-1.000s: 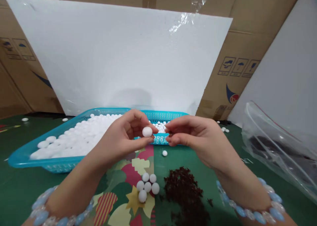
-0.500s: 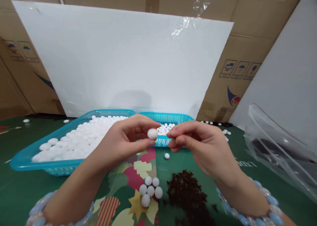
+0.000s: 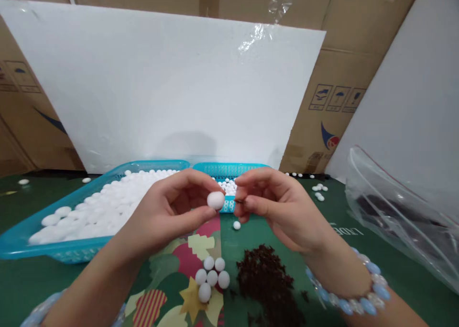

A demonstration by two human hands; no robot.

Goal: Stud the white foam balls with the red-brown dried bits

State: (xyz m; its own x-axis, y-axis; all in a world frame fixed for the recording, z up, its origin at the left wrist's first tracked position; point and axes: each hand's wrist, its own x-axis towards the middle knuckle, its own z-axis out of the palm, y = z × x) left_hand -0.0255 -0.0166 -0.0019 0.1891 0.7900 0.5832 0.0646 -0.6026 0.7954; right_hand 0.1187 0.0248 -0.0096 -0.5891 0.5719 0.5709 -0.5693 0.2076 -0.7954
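Observation:
Between the thumb and fingertips of my left hand [image 3: 172,205] is a small white ball [image 3: 215,201], raised above the table. Facing it, my right hand [image 3: 287,205] pinches a tiny dark brown flake [image 3: 238,201], its tip pointing toward the ball with a gap between them. Below the hands, a cluster of several white balls [image 3: 212,278] rests on the patterned strip of the table. To its right lies a loose heap of dark brown flakes [image 3: 265,279]. One single white ball [image 3: 237,225] sits behind the heap.
A large blue basket [image 3: 71,256] full of white balls stands at the left. Behind my hands is a smaller blue basket [image 3: 233,167] with more balls. A clear plastic bag [image 3: 390,193] with dark contents lies at the right. A white board [image 3: 172,88] leans against cardboard at the back.
The view has shifted slightly to the right. My right fingers have closed in nearer to the ball, and the brown flake now shows at their tips. My left hand still holds the ball.

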